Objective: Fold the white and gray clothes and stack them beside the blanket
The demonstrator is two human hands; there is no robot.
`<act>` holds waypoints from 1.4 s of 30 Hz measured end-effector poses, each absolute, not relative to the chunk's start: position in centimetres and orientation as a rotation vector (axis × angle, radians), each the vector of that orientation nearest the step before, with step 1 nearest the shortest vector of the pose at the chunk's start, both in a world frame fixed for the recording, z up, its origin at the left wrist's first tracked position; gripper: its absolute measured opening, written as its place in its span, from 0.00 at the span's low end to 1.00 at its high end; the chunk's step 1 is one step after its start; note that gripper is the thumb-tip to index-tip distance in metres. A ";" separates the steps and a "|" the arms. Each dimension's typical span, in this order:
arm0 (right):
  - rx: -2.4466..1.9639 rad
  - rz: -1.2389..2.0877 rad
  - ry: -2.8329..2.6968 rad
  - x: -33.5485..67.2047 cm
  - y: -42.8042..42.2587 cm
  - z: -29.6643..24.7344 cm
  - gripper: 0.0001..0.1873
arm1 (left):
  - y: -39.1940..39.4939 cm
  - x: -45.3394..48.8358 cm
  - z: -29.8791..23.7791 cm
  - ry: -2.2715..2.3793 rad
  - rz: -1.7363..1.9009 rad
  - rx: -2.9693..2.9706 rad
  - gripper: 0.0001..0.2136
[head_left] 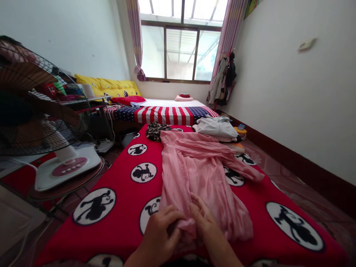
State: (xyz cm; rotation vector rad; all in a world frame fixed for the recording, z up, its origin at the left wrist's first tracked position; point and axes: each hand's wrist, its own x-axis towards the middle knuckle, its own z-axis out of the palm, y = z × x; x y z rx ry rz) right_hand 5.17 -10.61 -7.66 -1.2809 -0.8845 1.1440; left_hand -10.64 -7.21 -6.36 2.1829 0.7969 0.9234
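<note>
A pink dress (pixel 200 167) lies spread lengthwise on a red blanket (pixel 119 207) printed with black monkeys in white circles. My left hand (pixel 160 235) is closed on the bunched near hem of the dress, fingers curled into the fabric. My right hand (pixel 205 222) rests beside it on the same hem, its fingers pressed down and pinching the cloth. Both hands nearly touch each other at the near end of the garment.
A folded white garment (pixel 217 128) and a dark patterned cloth (pixel 155 130) lie at the blanket's far end. Beyond is a bed with a stars-and-stripes cover (pixel 167 114) and yellow pillows (pixel 111 87). A standing fan (pixel 41 122) is at left. Clothes (pixel 224 79) hang by the window.
</note>
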 end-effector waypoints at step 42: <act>-1.967 0.469 -0.922 30.5 9.6 2.5 0.13 | 7.0 -1.5 -11.7 1.362 0.713 2.473 0.24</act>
